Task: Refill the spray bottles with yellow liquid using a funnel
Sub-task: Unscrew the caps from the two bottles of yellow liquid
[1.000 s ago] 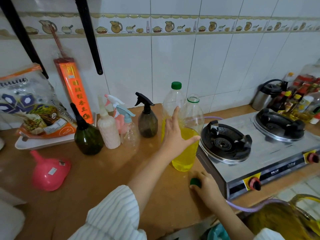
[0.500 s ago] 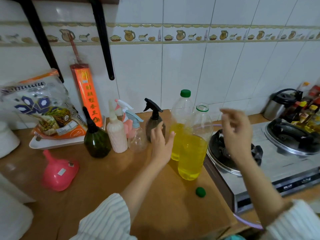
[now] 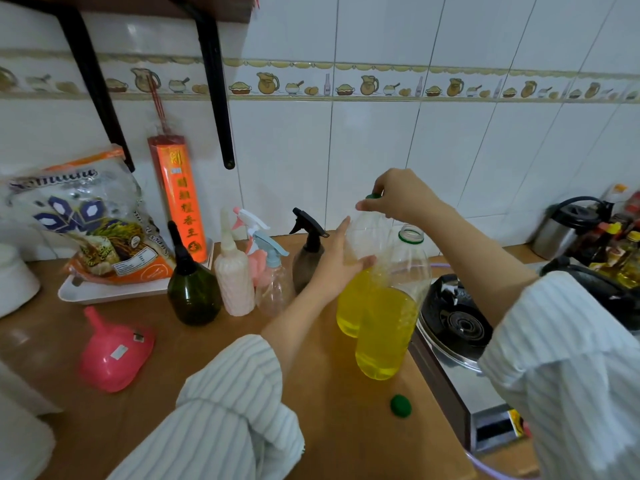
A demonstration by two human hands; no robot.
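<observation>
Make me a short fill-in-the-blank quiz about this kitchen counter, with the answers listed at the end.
1. The right hand grips the ____ cap of the rear bottle.
2. The left hand steadies that bottle, which holds ____ liquid.
3. The front bottle has no cap; a loose green cap lies on the ____.
4. The funnel lying on the counter is ____.

Answers: green; yellow; counter; pink

Tiled kitchen corner with a wooden worktop

White glossy wall tiles [image 3: 374,157] carry a border strip of jugs and bowls [image 3: 346,85]; black shelf brackets [image 3: 216,84] hang above the brown worktop [image 3: 214,344], with a steel gas stove [image 3: 460,337] at its right.
</observation>
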